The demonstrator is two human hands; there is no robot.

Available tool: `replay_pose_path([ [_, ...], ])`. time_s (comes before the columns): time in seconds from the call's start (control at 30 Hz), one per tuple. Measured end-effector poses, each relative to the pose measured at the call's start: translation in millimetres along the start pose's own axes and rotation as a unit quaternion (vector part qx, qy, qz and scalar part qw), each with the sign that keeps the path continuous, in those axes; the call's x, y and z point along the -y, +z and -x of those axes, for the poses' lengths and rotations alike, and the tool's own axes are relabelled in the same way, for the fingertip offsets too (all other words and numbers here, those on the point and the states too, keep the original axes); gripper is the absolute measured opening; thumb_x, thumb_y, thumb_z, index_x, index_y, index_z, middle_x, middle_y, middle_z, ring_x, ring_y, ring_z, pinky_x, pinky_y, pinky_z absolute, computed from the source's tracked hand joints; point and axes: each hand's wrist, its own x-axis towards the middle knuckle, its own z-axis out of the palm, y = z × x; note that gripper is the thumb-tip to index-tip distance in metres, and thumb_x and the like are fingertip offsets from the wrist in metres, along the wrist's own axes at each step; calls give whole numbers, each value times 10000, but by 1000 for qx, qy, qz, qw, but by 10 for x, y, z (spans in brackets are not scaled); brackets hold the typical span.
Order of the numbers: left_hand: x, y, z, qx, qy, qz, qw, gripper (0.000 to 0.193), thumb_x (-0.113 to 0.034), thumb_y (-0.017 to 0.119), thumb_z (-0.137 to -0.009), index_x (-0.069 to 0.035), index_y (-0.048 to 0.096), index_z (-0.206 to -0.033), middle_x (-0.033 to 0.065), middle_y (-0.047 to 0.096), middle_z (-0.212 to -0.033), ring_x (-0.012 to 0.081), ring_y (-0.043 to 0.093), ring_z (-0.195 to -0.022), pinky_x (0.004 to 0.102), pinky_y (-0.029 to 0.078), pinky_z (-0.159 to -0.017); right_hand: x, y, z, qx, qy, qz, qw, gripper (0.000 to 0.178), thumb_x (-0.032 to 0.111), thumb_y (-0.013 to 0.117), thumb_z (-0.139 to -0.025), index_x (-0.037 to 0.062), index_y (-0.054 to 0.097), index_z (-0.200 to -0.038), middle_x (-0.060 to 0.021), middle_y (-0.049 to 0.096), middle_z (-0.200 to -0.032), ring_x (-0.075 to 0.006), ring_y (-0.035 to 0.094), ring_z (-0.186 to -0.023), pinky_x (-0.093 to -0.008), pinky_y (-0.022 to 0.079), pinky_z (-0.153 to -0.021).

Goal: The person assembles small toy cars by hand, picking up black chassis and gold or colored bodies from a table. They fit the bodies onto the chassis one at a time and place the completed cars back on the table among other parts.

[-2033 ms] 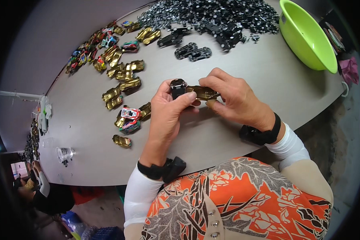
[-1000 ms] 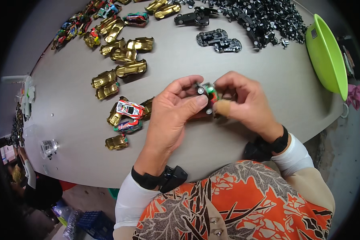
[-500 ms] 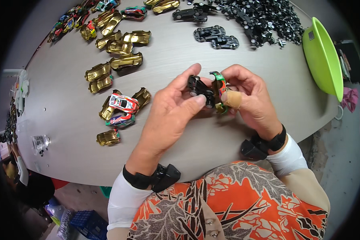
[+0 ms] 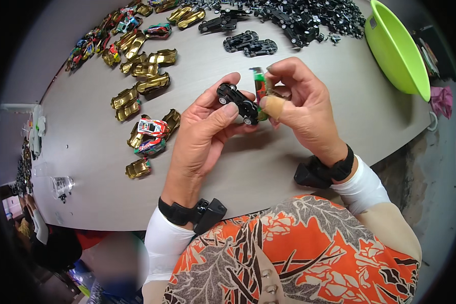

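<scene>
My left hand (image 4: 205,131) grips a black toy car chassis (image 4: 236,103) with small wheels, held above the grey table (image 4: 86,197). My right hand (image 4: 301,104), with a plaster on the thumb, pinches a green and red toy car body shell (image 4: 259,87) turned on edge right beside the chassis. The two parts touch or nearly touch; my fingers hide where they meet. Both wrists carry black strapped devices.
Gold car shells (image 4: 147,83) and painted shells (image 4: 149,137) lie to the left. Several black chassis (image 4: 251,43) and a heap of black parts (image 4: 309,17) lie at the far edge. A lime green bowl (image 4: 395,48) stands at the right.
Both hands have lifted the parts closer to me. The chassis and the shell have come apart, and the shell is now turned upright in my right hand.
</scene>
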Motion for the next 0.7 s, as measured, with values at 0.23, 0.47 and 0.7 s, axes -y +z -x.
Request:
replay_pose_path([
  [0.23,17,-5,10,3,6,-1,1000,515,-88,614,-837,12,405,-1297,136,590,-1090,215,619,-947,356,580,-742,52,-37,47,9,15,25,1000,274,-15,637,-772,23,484,-996,1,532,-869,-28,515,-752,-181,458,-627],
  [0.47,9,25,39,2,-6,0,1000,497,-50,608,-831,7,425,-1289,127,595,-1073,198,621,-922,351,579,-744,-29,-4,65,27,-16,80,996,234,-7,611,-775,23,488,-971,-6,547,-848,-24,519,-709,-179,455,-607],
  [0.7,-16,61,81,-10,4,-47,999,446,-65,630,-819,21,481,-1230,115,603,-1070,186,624,-913,338,579,-728,-45,15,78,32,-53,118,991,215,-2,589,-774,17,488,-964,-22,558,-829,-27,528,-698,-183,460,-597],
])
